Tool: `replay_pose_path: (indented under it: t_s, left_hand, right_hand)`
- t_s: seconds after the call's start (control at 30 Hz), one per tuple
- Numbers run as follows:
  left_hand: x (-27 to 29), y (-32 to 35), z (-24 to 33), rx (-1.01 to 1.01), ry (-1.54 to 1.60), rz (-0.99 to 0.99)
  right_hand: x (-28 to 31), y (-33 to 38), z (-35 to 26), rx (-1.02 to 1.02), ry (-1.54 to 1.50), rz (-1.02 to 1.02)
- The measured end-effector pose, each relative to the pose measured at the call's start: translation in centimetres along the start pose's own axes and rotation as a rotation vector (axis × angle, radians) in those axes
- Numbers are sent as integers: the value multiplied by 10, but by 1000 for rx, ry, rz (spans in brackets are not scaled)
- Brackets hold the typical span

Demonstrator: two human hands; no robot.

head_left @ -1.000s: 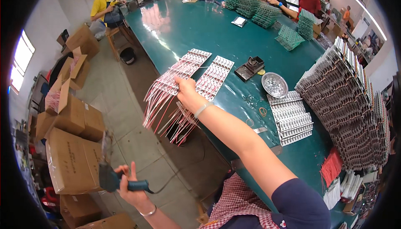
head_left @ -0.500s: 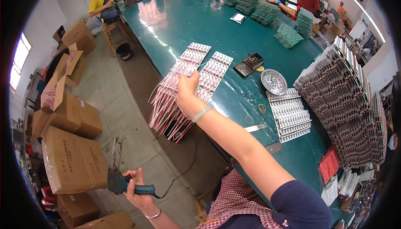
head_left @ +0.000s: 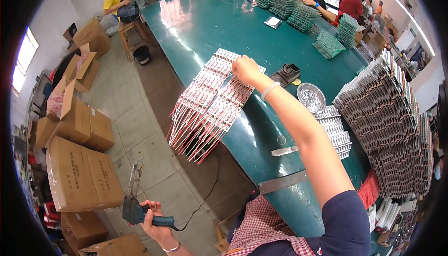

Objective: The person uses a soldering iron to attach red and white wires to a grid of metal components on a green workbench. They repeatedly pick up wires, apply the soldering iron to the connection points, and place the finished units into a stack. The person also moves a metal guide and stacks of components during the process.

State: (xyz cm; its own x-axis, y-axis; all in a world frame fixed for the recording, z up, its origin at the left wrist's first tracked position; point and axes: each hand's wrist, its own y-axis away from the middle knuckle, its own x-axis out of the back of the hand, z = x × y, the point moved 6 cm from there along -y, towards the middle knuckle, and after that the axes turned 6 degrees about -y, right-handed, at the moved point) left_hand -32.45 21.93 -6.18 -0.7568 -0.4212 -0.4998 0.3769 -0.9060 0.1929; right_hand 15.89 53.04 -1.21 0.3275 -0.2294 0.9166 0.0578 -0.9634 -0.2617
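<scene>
2 hands | L grip [head_left: 156,221] clenched on soldering gun [head_left: 135,209] | R grip [head_left: 246,69] pinching wired strips [head_left: 210,102] | foil dish [head_left: 311,98] nr

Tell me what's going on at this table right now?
A person reaches the right hand onto rows of small circuit boards with red and white wires lying at the edge of the green table. The left hand holds a corded soldering gun low over the floor, away from the boards. Other people work at the far end.
</scene>
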Motion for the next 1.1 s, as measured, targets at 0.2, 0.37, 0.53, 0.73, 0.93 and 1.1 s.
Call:
replay_pose_path:
  t_s: [0.2,0.37,0.53,0.73,0.93,1.1]
  left_hand:
    - [-14,3,-5,1,-14,-28]
    - [-19,6,-5,5,-15,-34]
    - [-23,6,-7,20,15,-62]
    - [-22,8,0,22,7,-63]
    - [-38,1,-14,124,89,-271]
    - [-41,-19,-45,259,158,-514]
  right_hand:
    - [-10,-10,0,223,55,-106]
    - [-18,-7,-13,369,146,-149]
    - [-17,-1,-17,484,284,-128]
    - [50,19,-50,589,489,105]
    - [168,185,-21,114,-179,204]
    - [238,417,17,-370,-83,476]
